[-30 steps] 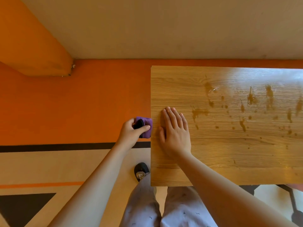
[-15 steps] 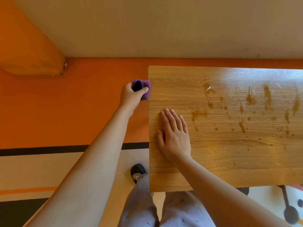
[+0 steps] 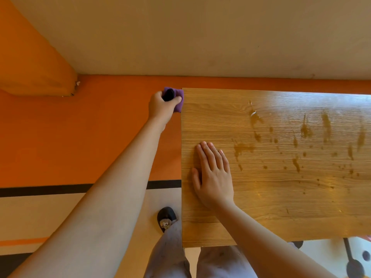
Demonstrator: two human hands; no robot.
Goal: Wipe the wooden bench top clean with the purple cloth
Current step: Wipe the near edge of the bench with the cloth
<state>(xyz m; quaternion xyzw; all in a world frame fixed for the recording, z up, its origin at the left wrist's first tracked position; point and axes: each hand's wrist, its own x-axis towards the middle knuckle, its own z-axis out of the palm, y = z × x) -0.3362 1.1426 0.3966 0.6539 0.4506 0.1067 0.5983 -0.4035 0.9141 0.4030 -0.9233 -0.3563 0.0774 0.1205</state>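
**Cloth held at the tabletop's far left corner**

Nearest us, our right hand [image 3: 213, 177] lies flat and open on the wooden tabletop [image 3: 281, 217], palm down and holding nothing, fingers pointing away from us. To its right, brown stains [image 3: 244, 147] spatter the wood. Farther off, our left hand [image 3: 163, 106] is closed around the bunched purple cloth [image 3: 177, 99], pressed against the tabletop's left edge at the far corner. The tabletop's long axis runs left to right.
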